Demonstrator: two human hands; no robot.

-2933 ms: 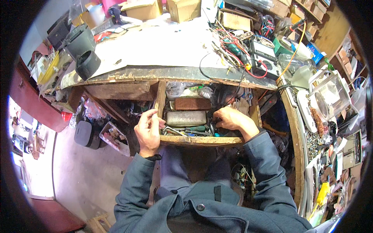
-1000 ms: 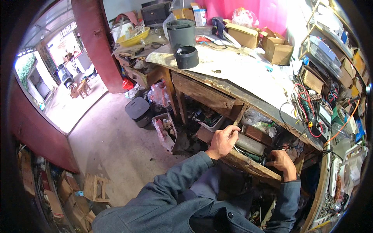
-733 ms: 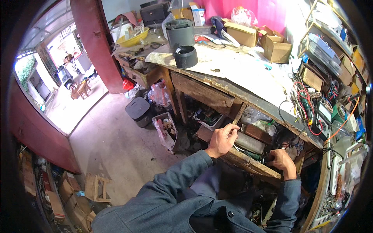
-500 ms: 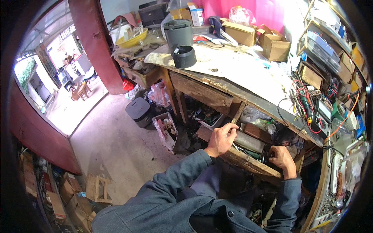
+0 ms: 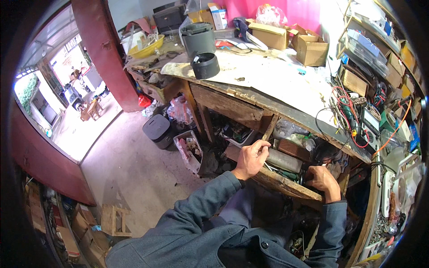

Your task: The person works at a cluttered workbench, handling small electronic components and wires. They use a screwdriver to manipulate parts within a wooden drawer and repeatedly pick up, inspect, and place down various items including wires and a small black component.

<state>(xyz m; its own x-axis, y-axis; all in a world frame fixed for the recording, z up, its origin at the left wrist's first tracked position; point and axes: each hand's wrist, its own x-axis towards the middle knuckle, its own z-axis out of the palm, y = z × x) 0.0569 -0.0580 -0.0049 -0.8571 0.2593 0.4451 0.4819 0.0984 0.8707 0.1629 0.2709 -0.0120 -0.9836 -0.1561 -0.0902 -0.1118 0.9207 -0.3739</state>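
A wooden drawer (image 5: 290, 187) stands pulled out under the workbench, full of mixed items. At its left side board is my left hand (image 5: 251, 161), fingers curled closed over the wood. My right hand (image 5: 322, 181) reaches over the drawer's front board at the right end, its fingers bent down among dark items. What those fingers hold, if anything, is hidden. Between my hands lie a grey cylinder (image 5: 285, 161) and, behind it, a reddish-brown block (image 5: 293, 149). Clear plastic bags (image 5: 288, 128) fill the back of the drawer.
On the workbench (image 5: 268, 71) stand a dark grey bin (image 5: 199, 39), a black ring-shaped part (image 5: 205, 65) and cardboard boxes (image 5: 313, 50). Tangled wires (image 5: 346, 109) lie at its right end. A black lidded bin (image 5: 157, 130) and an open box (image 5: 187, 152) sit on the floor.
My right hand has shifted slightly left and its fingers have curled further down into the drawer. The left hand keeps its place at the drawer's side. The whole view has shifted slightly.
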